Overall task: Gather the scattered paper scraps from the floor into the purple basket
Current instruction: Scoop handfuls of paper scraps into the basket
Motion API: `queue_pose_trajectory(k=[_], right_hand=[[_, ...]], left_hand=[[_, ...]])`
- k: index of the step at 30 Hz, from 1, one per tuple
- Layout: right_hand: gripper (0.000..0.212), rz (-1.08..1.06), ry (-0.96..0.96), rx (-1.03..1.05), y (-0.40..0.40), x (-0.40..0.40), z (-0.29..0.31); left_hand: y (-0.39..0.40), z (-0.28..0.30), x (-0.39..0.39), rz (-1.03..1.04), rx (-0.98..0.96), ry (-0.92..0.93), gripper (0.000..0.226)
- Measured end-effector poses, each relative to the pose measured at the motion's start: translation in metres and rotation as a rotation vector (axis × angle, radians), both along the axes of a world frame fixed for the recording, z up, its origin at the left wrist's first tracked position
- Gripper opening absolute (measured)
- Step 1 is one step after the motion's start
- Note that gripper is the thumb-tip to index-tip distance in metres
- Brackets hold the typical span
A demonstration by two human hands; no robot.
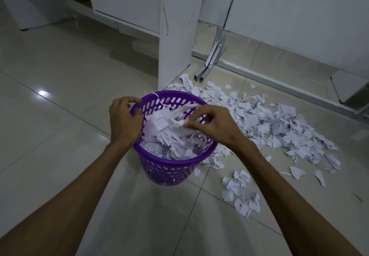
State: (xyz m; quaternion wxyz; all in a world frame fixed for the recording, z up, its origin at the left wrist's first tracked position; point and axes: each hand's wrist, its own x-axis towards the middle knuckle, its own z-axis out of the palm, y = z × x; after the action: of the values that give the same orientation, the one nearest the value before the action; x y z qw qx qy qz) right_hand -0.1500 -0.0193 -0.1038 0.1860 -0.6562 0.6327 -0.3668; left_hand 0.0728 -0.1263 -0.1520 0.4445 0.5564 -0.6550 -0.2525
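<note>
Purple slotted basket point(169, 168), white paper scraps point(279, 124), glossy beige floor tiles point(60, 80).

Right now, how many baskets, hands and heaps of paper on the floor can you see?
Purple basket: 1
Hands: 2, left hand and right hand
Paper heaps on the floor: 2, big heap and small heap
Total: 5

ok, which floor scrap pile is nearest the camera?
The small cluster of crumpled scraps, lying alone in front and to the right of the purple basket. The big pile spreads further back, towards the wall.
</note>
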Motion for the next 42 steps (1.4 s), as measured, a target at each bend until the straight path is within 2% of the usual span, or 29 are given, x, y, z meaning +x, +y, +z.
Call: queue_pose_trajectory(k=[2,4,6,7,10,12,15,18,21,23,26,28,30,33,42], right_hand=[[0.031,-0.245,-0.021,-0.115,0.007,-0.011,-0.007],[0.029,-0.488,0.009,-0.177,0.011,-0.024,-0.015],[0.027,-0.657,0.023,-0.14,0.011,-0.033,-0.021],[0.035,-0.683,0.012,-0.076,0.01,-0.036,-0.024],[0.061,-0.619,-0.061,0.122,0.006,-0.039,-0.033],[0.066,-0.516,-0.065,0.123,0.007,-0.036,-0.038],[0.061,-0.407,0.124,0.134,0.001,-0.034,-0.039],[0.044,-0.323,0.299,0.207,-0.009,-0.028,-0.034],[0.03,-0.178,0.384,0.26,-0.011,-0.026,-0.034],[0.025,-0.154,0.22,0.292,-0.006,-0.023,-0.035],[0.022,-0.347,-0.132,0.098,0.005,-0.023,-0.037],[0.036,-0.41,-0.239,0.056,0.01,-0.024,-0.039],[0.049,-0.42,-0.376,0.155,0.013,-0.023,-0.042],[0.03,-0.409,-0.369,0.161,0.014,-0.017,-0.044],[0.043,-0.54,-0.505,0.045,0.037,-0.042,-0.014]], left_hand=[[0.0,-0.003,0.002,0.029,0.05,0.022,0.026],[0.0,-0.004,0.002,0.05,0.097,0.073,0.029],[0.0,-0.004,0.002,0.065,0.131,0.109,0.03],[-0.001,-0.004,0.001,0.072,0.147,0.12,0.03],[0.0,-0.003,-0.001,0.083,0.204,0.119,0.036],[0.0,-0.002,-0.001,0.056,0.236,0.118,0.039],[-0.003,-0.003,0.0,0.002,0.229,0.123,0.037],[-0.005,-0.006,0.002,-0.021,0.238,0.131,0.036],[-0.006,-0.009,0.002,-0.025,0.251,0.156,0.035],[-0.006,-0.009,0.001,-0.011,0.269,0.176,0.035],[-0.006,-0.009,0.0,0.002,0.285,0.186,0.036],[-0.005,-0.009,0.0,-0.006,0.296,0.199,0.035],[-0.006,-0.007,0.0,-0.016,0.351,0.278,0.035],[-0.003,-0.002,-0.003,-0.049,0.453,0.429,0.032],[0.007,0.052,-0.04,-0.159,0.474,0.607,0.026]])
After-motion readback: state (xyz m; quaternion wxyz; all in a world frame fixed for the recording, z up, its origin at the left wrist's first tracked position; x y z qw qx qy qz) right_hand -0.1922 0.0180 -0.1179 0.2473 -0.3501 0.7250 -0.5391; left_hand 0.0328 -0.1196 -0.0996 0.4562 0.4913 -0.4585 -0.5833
